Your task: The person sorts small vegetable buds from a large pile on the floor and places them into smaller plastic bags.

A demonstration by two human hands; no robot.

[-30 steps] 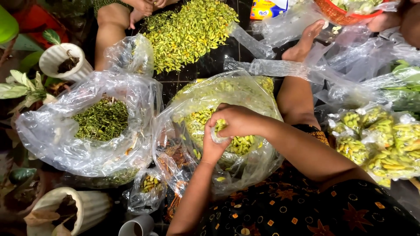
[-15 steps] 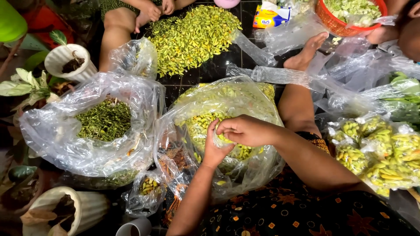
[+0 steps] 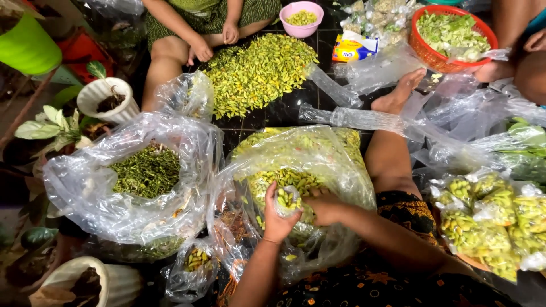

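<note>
My left hand [image 3: 277,220] grips a small clear plastic bag [image 3: 288,199] partly filled with yellow-green buds and holds it upright. It hovers over a large clear bag [image 3: 341,170] full of the same buds. My right hand [image 3: 324,208] rests just to the right of the small bag. Its fingers are curled into the buds [image 3: 267,181] inside the large bag. Both forearms reach in from the bottom edge, over my patterned dark skirt [image 3: 409,213].
A second big bag of dark green stems [image 3: 147,170] lies to the left. Packed small bags [image 3: 489,219] are stacked at the right. Another person's hands [image 3: 200,50] sort a bud heap [image 3: 259,71] on dark tiles. A pink bowl [image 3: 301,16], red basket [image 3: 455,34] and plant pots [image 3: 105,99] surround.
My right hand has dropped from above my left hand down to the right, into the buds of the large bag. My left hand has tipped the small bag more upright.
</note>
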